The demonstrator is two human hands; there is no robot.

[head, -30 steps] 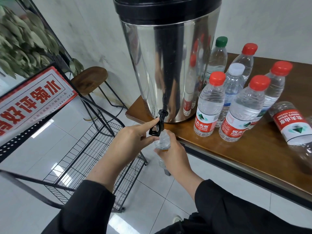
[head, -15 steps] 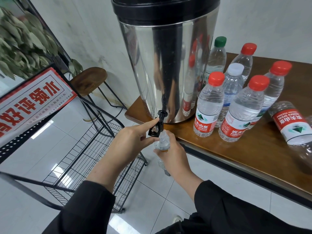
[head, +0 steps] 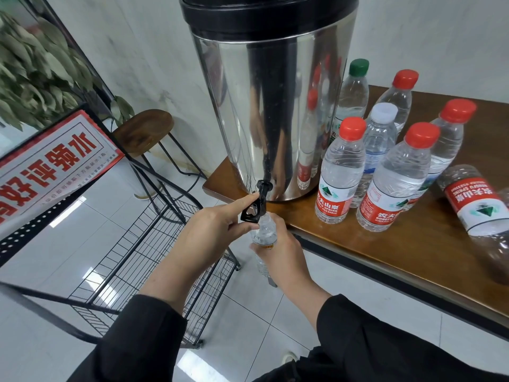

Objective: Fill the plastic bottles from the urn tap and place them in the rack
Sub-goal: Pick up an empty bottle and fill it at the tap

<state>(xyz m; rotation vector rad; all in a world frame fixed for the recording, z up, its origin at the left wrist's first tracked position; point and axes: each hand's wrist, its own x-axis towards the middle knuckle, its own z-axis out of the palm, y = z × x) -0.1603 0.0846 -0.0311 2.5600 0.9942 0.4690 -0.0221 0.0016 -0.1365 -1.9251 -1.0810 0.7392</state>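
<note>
Sleeves (head: 143, 334), black, nearest of all, one on each arm. Left hand (head: 212, 235) up at the black tap (head: 254, 206), first finger laid along the top of the handle, thumb tucked under it, other fingers curled in. Right hand (head: 281, 255) just beside the left, wrapped round the open bottle (head: 264, 230), gripping it low on the neck. Bottle held upright, mouth right under the tap spout, off the front edge of the table (head: 413, 249). Some clear water inside near the top; cannot tell how full lower down, hidden by the fingers.

Below and to the left of the left hand, black wire rack (head: 143, 257) on the white floor, no bottles seen on its shelf. Further left, red and white sign (head: 52, 166) leaning on the rack frame.

Just past the hands, big shiny urn (head: 272, 106) standing on the table corner, tap at its bottom front. To the right of the right hand, six capped bottles (head: 341, 172) standing close together beside the urn: four red caps, one white, one green. Well right of them, lying bottle (head: 479, 213) with a red label, on its side.

Past the left hand, round wooden stool (head: 143, 128) by the wall. Green leaves (head: 35, 70) far left.
</note>
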